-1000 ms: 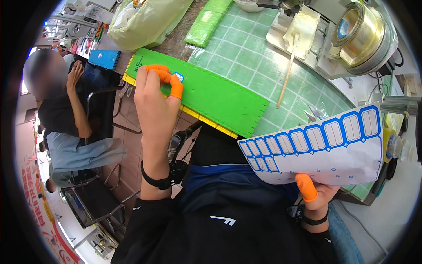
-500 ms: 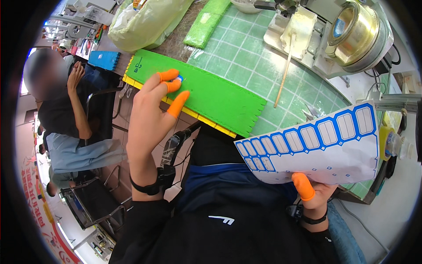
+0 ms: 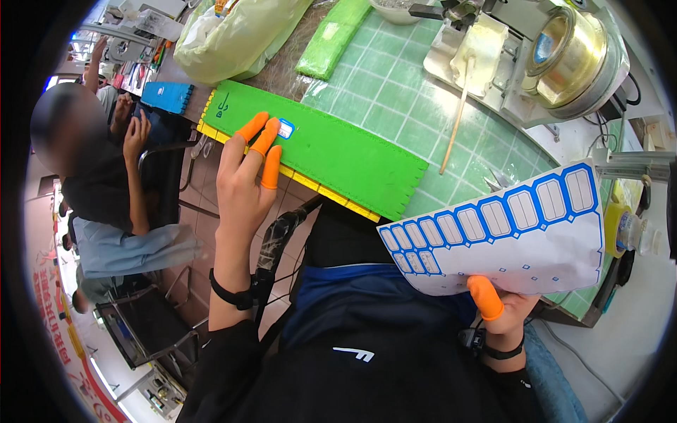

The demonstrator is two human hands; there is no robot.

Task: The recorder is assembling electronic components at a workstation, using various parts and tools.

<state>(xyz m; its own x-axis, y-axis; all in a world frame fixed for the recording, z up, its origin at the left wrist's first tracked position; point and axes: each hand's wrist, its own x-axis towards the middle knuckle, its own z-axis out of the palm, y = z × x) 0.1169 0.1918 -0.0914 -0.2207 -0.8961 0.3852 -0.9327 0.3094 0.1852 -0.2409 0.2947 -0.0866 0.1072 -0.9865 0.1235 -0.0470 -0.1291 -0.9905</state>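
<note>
A long green foam-like strip [image 3: 352,156] with notched edges lies on top of a yellow one [image 3: 328,192] at the near edge of the table. Stuck on the green strip is a small white label with a blue border [image 3: 285,129]. My left hand [image 3: 245,180], with orange finger cots, rests its outstretched fingertips on the strip just left of the label; nothing shows between the fingers. To the right, my right hand [image 3: 506,311] grips the lower edge of a sheet of blue-bordered labels [image 3: 486,257]. Its orange-covered thumb lies on the front, and the other fingers are hidden behind.
A pale plastic bag [image 3: 229,42] and a wrapped green bundle [image 3: 333,39] lie at the back. A wooden stick [image 3: 457,120] leans from a white tray [image 3: 441,56]. Tweezers [image 3: 498,179] lie behind the sheet. A wire spool [image 3: 571,53] stands right; another person [image 3: 99,183] sits left.
My left fingers have drawn back toward the left and straightened, leaving the label uncovered on the green strip. The label sheet in my right hand has barely moved.
</note>
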